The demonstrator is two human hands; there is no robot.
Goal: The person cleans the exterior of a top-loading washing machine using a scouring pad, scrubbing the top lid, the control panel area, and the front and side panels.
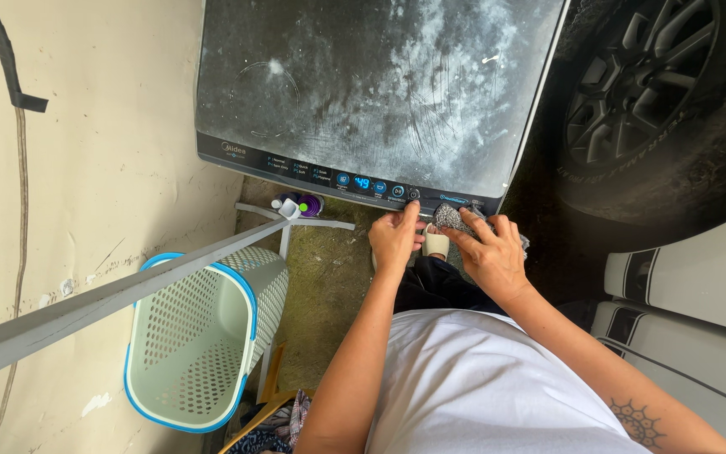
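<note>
At the front edge of the washing machine [380, 92], a button on the control panel [355, 181] is pressed by a fingertip of the left hand [394, 237], its other fingers curled. A grey cloth [455, 219] is clenched in the right hand [491, 252] beside the panel; it is best kept off the buttons. One laundry basket [203, 336] stands left of the machine, one tyre [649, 84] right.

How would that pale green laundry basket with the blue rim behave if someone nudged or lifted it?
The laundry basket is probably light for its size: its walls are thin perforated plastic and it looks empty. It likely keeps its shape when lifted, with some flex. Standing tall and narrow, leaning beside a grey bar, it could tip or slide easily when pushed.
</note>
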